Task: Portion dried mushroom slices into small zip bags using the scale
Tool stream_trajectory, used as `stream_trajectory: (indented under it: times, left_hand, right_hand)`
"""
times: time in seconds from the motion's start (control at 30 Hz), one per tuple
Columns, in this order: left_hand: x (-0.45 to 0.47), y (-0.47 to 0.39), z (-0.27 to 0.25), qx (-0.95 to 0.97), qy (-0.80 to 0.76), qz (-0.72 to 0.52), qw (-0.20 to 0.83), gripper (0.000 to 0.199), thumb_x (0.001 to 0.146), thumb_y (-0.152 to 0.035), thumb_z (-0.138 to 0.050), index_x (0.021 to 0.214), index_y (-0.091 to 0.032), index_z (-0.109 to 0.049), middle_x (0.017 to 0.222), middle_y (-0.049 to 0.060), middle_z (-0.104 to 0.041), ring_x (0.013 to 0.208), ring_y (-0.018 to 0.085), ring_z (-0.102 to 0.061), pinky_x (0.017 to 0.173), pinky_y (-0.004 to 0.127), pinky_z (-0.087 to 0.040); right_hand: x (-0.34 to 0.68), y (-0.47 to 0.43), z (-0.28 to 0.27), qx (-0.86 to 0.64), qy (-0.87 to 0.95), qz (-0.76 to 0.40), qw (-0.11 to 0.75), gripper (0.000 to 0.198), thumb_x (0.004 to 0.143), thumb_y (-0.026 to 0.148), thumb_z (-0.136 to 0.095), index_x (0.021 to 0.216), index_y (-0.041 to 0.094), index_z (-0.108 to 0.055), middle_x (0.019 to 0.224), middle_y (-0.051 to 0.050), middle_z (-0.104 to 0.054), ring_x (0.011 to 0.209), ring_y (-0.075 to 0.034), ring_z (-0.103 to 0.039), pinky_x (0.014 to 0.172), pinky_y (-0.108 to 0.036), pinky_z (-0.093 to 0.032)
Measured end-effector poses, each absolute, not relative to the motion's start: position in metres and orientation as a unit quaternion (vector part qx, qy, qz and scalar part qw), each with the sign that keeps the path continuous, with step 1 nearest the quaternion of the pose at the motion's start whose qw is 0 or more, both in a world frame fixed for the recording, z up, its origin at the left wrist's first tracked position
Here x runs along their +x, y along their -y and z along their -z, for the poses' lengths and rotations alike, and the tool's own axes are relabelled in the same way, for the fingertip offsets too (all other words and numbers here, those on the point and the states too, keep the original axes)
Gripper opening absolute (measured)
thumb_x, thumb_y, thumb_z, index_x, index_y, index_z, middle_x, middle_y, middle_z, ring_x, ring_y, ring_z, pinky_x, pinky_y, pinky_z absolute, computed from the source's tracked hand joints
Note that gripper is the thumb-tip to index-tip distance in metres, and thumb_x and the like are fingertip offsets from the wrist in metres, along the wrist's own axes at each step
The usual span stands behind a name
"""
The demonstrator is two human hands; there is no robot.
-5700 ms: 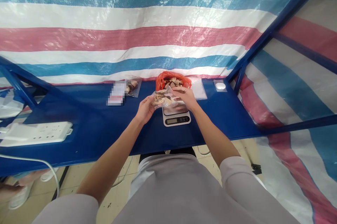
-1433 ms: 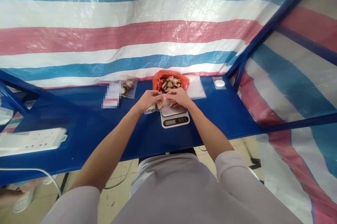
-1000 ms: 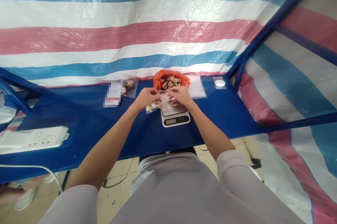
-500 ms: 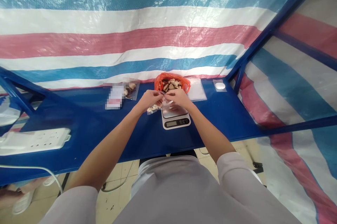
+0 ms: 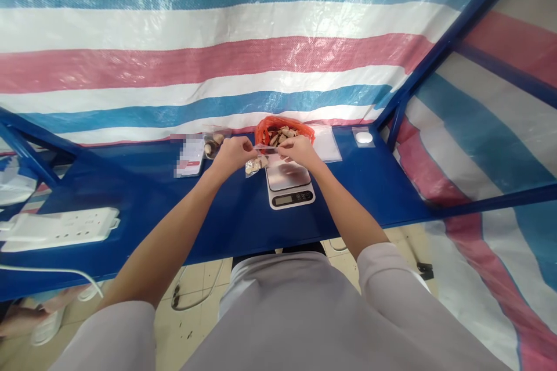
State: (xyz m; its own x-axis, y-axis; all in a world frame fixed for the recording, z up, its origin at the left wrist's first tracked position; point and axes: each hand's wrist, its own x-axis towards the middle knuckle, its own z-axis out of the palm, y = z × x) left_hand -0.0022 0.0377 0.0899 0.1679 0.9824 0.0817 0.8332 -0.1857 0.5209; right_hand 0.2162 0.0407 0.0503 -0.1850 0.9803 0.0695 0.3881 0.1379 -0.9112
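Between my hands a small clear plastic bag (image 5: 256,165) with pale dried pieces in it hangs at a slant, its top edge stretched out sideways. My left hand (image 5: 236,154) pinches one end of that edge. The other end is between the closed fingers of my right hand (image 5: 298,151). Just below my right hand is a white kitchen scale (image 5: 290,199) with a shiny plate and a dark display strip. Behind the hands sits a red plastic bag (image 5: 291,122), open at the top, full of dried brown and cream slices (image 5: 282,135).
Left of the hands lie another filled clear bag (image 5: 211,145) and a phone (image 5: 191,156), partly blurred. White sheets (image 5: 328,144) and a small packet with a white disc (image 5: 364,138) lie right. A white power strip (image 5: 61,228) is at the table's left. Striped sheeting (image 5: 217,63) hangs behind.
My hands were close together over the bag's top. They have moved apart, the left one to the left, and the bag's edge is now stretched between them.
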Motion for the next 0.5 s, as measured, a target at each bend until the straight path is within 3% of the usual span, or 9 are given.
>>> stream_trajectory:
  times: [0.17,0.27,0.37,0.5]
  left_hand:
    - [-0.008,-0.039,-0.095,0.746,-0.597,-0.197,0.218,0.018,0.072,-0.035,-0.065,0.068,-0.017,-0.066,0.069,0.005,-0.071,0.065,0.019,-0.062,0.062,0.028,-0.043]
    - [-0.013,-0.037,-0.103,0.758,-0.564,-0.172,0.281,0.030,0.076,-0.046,-0.064,0.072,-0.017,-0.069,0.068,0.005,-0.071,0.063,0.019,-0.063,0.058,0.028,-0.043]
    - [-0.021,-0.036,-0.109,0.798,-0.487,-0.153,0.322,0.044,0.080,-0.059,-0.061,0.087,-0.018,-0.074,0.080,0.005,-0.075,0.070,0.018,-0.066,0.063,0.027,-0.048]
    - [-0.033,-0.046,-0.104,0.819,-0.459,-0.213,0.272,0.057,0.078,-0.069,-0.063,0.102,-0.018,-0.073,0.096,0.008,-0.075,0.081,0.021,-0.067,0.075,0.031,-0.052]
  right_hand:
    - [0.215,-0.041,-0.060,-0.507,0.645,-0.432,0.375,0.011,0.073,0.024,-0.075,0.063,0.018,-0.076,0.063,-0.004,-0.068,0.063,-0.019,-0.069,0.056,-0.031,-0.064]
    - [0.215,-0.043,-0.063,-0.484,0.651,-0.443,0.382,0.011,0.072,0.027,-0.076,0.064,0.018,-0.077,0.065,-0.004,-0.070,0.064,-0.019,-0.069,0.055,-0.030,-0.063]
    - [0.217,-0.046,-0.064,-0.461,0.673,-0.423,0.394,0.010,0.072,0.029,-0.077,0.066,0.020,-0.078,0.067,-0.003,-0.071,0.066,-0.018,-0.069,0.060,-0.030,-0.062]
    - [0.219,-0.052,-0.064,-0.437,0.701,-0.384,0.412,0.010,0.074,0.030,-0.074,0.071,0.021,-0.080,0.064,-0.001,-0.071,0.063,-0.016,-0.065,0.064,-0.030,-0.059]
